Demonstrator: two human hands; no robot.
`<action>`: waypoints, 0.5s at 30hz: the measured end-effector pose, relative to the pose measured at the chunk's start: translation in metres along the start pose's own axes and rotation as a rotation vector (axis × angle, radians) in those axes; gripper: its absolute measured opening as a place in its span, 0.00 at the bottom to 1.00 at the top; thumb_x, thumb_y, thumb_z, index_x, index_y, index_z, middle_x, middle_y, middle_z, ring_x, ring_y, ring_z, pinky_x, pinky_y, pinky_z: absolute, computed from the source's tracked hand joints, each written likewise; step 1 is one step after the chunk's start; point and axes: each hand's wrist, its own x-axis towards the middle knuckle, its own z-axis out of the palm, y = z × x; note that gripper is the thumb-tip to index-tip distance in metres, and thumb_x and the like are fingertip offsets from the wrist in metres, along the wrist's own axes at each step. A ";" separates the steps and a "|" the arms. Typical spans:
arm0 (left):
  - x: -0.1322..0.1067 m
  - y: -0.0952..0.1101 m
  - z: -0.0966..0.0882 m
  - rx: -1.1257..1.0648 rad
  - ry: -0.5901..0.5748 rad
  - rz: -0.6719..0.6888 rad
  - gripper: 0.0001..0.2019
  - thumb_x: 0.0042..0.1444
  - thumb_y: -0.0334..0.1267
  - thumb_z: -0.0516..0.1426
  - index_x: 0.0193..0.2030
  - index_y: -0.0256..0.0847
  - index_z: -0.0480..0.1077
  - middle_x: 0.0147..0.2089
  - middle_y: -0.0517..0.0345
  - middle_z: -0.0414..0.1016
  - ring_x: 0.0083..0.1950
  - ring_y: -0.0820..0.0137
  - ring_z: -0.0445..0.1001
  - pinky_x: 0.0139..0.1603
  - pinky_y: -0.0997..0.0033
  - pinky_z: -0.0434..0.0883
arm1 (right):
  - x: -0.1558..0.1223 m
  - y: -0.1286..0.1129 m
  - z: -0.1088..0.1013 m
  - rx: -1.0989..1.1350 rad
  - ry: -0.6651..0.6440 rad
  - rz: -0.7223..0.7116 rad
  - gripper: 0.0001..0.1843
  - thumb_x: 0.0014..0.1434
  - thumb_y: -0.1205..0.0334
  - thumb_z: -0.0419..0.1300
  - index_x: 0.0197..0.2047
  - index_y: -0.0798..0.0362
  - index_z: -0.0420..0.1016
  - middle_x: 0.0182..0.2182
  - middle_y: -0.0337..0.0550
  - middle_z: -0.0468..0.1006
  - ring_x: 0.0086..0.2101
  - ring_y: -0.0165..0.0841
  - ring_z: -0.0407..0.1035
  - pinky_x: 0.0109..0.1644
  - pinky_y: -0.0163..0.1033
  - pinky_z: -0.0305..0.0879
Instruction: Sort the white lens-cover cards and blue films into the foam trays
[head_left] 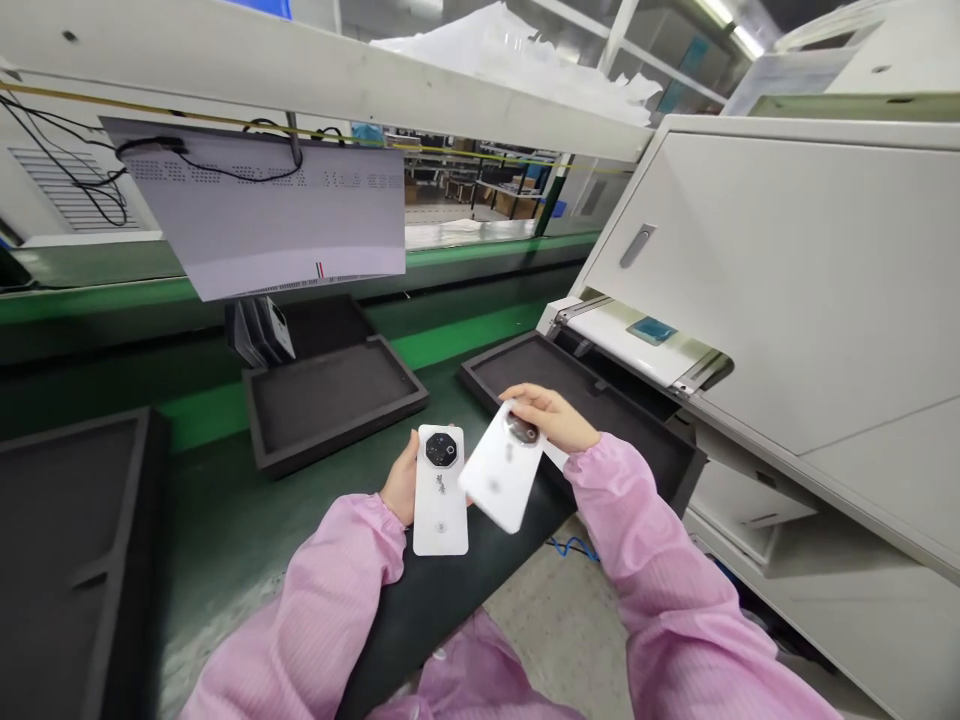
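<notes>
- At a green workbench (225, 520), a person in pink sleeves holds two white handsets side by side above the bench's front edge.
- The left hand (401, 487) is closed on the upright white phone (440, 492) from its left side. The phone's back faces the camera, with a dark round camera module at the top.
- The right hand (551, 415) pinches the tilted white phone (501, 480) at its upper end, fingers curled over the camera ring. The body slants down and to the left.
- The tilted phone's lower left edge sits just beside the upright phone, close enough that contact cannot be told.
- The two hands are apart, each clamped on its own phone, with the phones between them.
- An empty-looking black tray (330, 400) lies beyond the left hand, and a second black tray (600, 400) lies behind the right hand.
- A white machine cabinet (787, 260) stands to the right, its slot open above the second tray.
- A monitor's grey back (262, 215) hangs over the green conveyor (465, 335) behind the trays.
</notes>
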 end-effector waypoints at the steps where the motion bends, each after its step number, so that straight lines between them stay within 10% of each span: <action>1: 0.000 -0.001 0.000 0.013 0.011 0.006 0.31 0.56 0.58 0.47 0.57 0.36 0.63 0.45 0.44 0.77 0.44 0.54 0.75 0.49 0.52 0.65 | 0.001 0.000 0.007 -0.058 -0.063 0.032 0.19 0.50 0.54 0.63 0.42 0.54 0.68 0.26 0.36 0.74 0.23 0.25 0.67 0.29 0.32 0.64; 6: -0.001 -0.005 0.001 0.064 0.007 -0.082 0.33 0.56 0.58 0.46 0.53 0.27 0.66 0.41 0.39 0.78 0.41 0.54 0.76 0.48 0.55 0.65 | 0.015 0.004 0.049 -0.279 -0.206 0.021 0.26 0.39 0.59 0.70 0.44 0.54 0.71 0.27 0.35 0.75 0.28 0.29 0.70 0.34 0.34 0.66; 15: -0.006 -0.005 -0.002 0.138 0.036 -0.147 0.26 0.57 0.52 0.48 0.49 0.29 0.69 0.43 0.38 0.78 0.42 0.52 0.77 0.46 0.56 0.65 | 0.026 0.020 0.084 -0.717 -0.167 -0.482 0.17 0.60 0.63 0.54 0.52 0.54 0.70 0.39 0.46 0.77 0.39 0.33 0.70 0.45 0.40 0.67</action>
